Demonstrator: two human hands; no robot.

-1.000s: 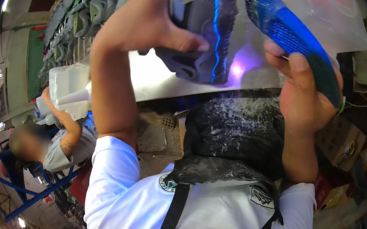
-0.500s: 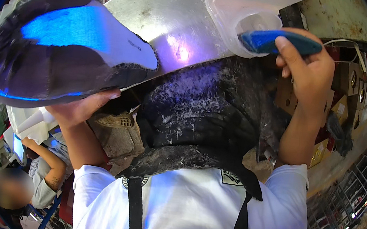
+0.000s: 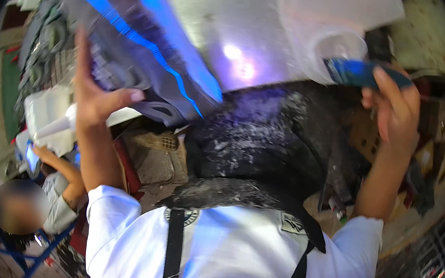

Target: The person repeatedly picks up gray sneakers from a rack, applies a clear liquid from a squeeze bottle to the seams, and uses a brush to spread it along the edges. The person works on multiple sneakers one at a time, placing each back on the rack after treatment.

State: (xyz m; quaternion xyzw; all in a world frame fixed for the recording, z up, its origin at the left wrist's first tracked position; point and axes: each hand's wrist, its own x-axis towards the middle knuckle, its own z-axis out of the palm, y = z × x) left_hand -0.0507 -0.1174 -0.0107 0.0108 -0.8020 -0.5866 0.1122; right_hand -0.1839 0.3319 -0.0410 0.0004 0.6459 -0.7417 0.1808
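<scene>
Clamps a flat blue brush [image 3: 355, 72] in the fingers of the right hand [image 3: 402, 118]; grasps a grey shoe upper [image 3: 139, 44] in the left hand [image 3: 92, 104], thumb against its side, raised at the left of the metal tabletop [image 3: 211, 14]. Aligns bristles [image 3: 330, 70] with the mouth of a translucent plastic jug [image 3: 329, 9]. Risks dripping onto the black apron [image 3: 267, 139] from bristles possibly wet (too blurred to tell), or dropping the upper through slackened thumb pressure.

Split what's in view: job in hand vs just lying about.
Job in hand:
grey shoe upper, in left hand
blue brush, in right hand
translucent container near the brush, likely

Just lying about:
grey shoes, far left
cardboard boxes, right
</scene>
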